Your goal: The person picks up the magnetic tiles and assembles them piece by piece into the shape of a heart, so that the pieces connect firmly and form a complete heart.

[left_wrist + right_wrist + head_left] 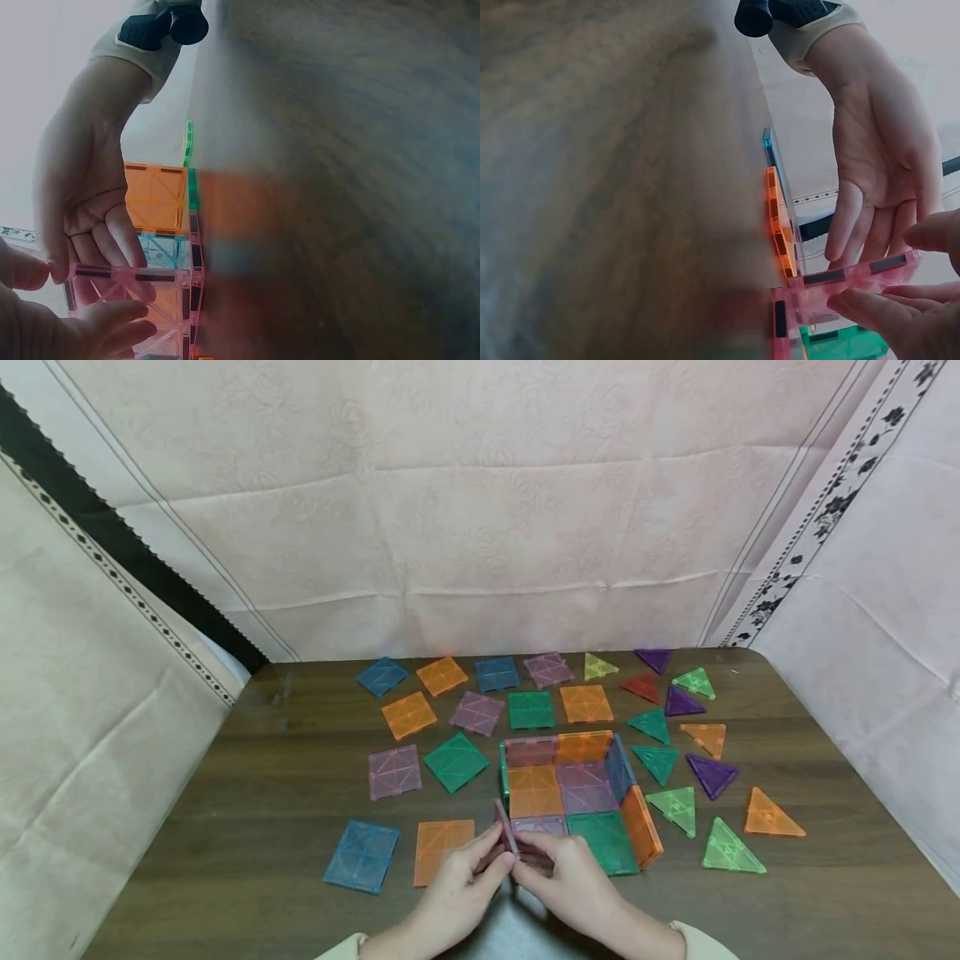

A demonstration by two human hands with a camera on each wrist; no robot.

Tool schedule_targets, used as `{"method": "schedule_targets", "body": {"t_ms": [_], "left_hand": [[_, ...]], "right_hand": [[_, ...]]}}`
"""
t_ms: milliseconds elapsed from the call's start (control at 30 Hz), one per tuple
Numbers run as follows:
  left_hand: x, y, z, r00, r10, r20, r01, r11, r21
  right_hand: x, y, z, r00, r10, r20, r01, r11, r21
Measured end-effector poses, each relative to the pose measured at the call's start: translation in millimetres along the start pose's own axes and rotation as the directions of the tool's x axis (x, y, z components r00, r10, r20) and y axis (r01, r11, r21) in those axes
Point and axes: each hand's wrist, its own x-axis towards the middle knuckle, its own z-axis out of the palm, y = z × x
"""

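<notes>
The left hand point(467, 887) and right hand point(572, 883) pinch a pink tile point(506, 827) upright at the front left corner of a tile box point(641, 828). The box's front side is open; an orange square point(441, 843) lies near the left hand, with bare tabletop point(240, 860) farther left. The head view catches the tile nearly edge-on; the left wrist view shows its see-through face.

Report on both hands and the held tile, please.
Left hand, right hand: both holding pink tile. Tile upright at box, near-left corner. Nothing visibly blocking.
</notes>
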Motion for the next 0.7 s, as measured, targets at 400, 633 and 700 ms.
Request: {"method": "schedule_targets", "body": {"t_ms": [400, 633, 700], "left_hand": [[6.1, -3.0, 3.5, 0.996, -0.047, -0.079, 0.039, 0.995, -0.096], [8.4, -4.8, 4.0, 0.992, -0.074, -0.107, 0.060, 0.991, -0.122], [8.6, -5.7, 4.0, 0.991, -0.076, -0.112, 0.062, 0.991, -0.122]], "right_hand": [[1.5, 9.7, -4.7, 0.997, 0.057, 0.054, -0.064, 0.988, 0.142], [1.9, -3.7, -36.0, 0.999, 0.051, 0.014, -0.051, 0.998, 0.034], [1.8, -9.0, -51.0, 0.997, 0.010, -0.073, -0.011, 1.000, -0.022]]}}
